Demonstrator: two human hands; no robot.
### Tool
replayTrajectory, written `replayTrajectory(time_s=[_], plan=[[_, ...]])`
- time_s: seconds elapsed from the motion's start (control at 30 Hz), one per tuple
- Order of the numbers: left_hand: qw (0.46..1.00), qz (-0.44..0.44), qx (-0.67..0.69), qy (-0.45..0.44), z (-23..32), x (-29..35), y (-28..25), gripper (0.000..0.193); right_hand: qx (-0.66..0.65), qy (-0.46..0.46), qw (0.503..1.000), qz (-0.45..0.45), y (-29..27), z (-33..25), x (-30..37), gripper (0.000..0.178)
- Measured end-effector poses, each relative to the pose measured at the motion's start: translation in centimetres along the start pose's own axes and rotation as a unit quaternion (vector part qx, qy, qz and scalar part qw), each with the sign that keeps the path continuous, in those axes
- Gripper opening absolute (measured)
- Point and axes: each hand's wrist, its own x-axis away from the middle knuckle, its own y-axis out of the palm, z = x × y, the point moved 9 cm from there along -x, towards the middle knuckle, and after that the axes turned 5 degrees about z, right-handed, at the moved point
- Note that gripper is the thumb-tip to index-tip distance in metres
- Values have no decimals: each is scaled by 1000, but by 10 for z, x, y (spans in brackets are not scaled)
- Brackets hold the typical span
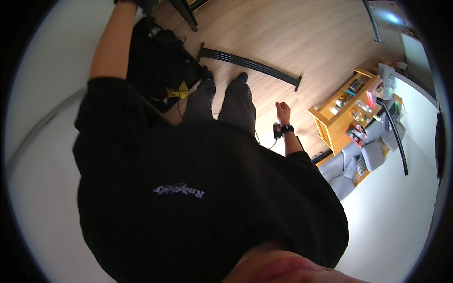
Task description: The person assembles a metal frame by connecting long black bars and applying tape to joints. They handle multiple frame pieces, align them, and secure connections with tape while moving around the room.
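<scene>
My left arm point(113, 47) stretches up to the top left edge, beside a pale wall. A black band circles its wrist, a small black device sits next to it, and the hand itself is cut off by the frame. My right hand point(283, 112) hangs low at my right side, its fingers curled closed with nothing showing in them. On the right wrist is a black strap point(287, 128) with a small black device point(277, 131) and a cable. That hand is apart from everything around it, over the wooden floor point(278, 28).
A heap of black bags or cloth point(155, 61) with a yellow piece point(178, 90) lies ahead left. Ahead of my feet is a black metal bar point(250, 66). Right: a wooden cabinet point(325, 129) with small items, a grey sofa point(342, 165), a black pole point(397, 137).
</scene>
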Motion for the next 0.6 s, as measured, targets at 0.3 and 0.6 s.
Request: replayTrajectory(time_s=[0.3,0.6], plan=[[992,-102,44,-65,-122,106,9,87,-60,78,985,-143,44,17,-66,25],[978,-119,-21,168,-95,145,23,114,-42,86,976,-197,64,42,-133,16]])
